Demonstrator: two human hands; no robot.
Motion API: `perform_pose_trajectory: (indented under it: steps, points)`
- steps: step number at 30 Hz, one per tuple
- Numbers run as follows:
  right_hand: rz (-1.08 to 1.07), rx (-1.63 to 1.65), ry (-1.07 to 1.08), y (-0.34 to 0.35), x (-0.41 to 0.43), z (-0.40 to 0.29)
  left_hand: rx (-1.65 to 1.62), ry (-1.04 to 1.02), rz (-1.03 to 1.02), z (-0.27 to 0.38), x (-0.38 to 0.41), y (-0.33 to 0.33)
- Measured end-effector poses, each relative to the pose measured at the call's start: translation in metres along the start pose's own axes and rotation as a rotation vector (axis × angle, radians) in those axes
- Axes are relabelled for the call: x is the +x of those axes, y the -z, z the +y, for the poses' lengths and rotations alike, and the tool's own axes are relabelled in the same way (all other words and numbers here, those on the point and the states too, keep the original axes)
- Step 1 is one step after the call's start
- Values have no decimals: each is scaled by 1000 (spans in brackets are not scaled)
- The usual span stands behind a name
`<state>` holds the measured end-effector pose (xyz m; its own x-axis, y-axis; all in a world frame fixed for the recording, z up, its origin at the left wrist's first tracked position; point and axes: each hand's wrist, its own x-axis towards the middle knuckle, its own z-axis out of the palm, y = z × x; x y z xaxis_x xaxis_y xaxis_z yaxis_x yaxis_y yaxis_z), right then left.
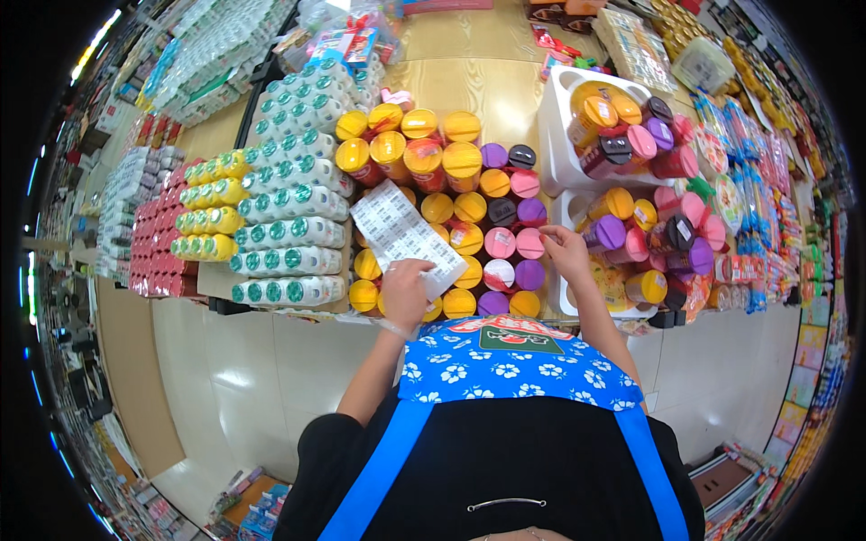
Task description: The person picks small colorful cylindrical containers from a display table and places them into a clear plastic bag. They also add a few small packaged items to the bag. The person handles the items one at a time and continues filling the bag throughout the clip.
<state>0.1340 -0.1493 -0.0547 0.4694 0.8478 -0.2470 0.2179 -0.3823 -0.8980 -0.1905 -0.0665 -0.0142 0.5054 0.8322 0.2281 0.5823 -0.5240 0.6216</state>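
Note:
My left hand point(406, 289) grips the lower part of a white sheet of printed labels point(394, 220), which lies slanted over several yellow-lidded canisters. My right hand point(567, 251) has its fingertips bent at the right edge of a pink canister lid point(530, 243); whether they pinch a small label is too fine to see. Beside that lid, another pink lid point(500, 241) bears a small white label. Purple lids point(529, 274), a black lid point(501, 211) and a white lid point(499, 272) stand in the same upright rows. Taller yellow-lidded canisters point(423, 157) stand behind the sheet.
Shrink-wrapped green-capped bottles point(291, 233) and yellow bottles point(206, 220) are stacked at left. On the right, two white foam boxes point(551, 145) hold tilted canisters. A wooden display table point(446, 74) carries the goods, its front edge near my blue apron point(500, 372).

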Motion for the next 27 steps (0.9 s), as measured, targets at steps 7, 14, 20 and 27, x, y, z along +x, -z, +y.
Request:
perform_pose_trajectory:
  steps: [7, 14, 20, 27]
  points:
    - [-189, -329, 222, -41, -4, -58, -52, 355, 327, -20, -4, 18]
    - [-291, -513, 717, -100, -28, -87, -22, 590, -149, 4, -25, 16]
    - [-453, -483, 722, -119, -32, -80, -429, 727, -144, 2, -43, -1]
    - [-440, -366, 643, -125, -31, -68, -974, 768, 83, 1, -29, -38]
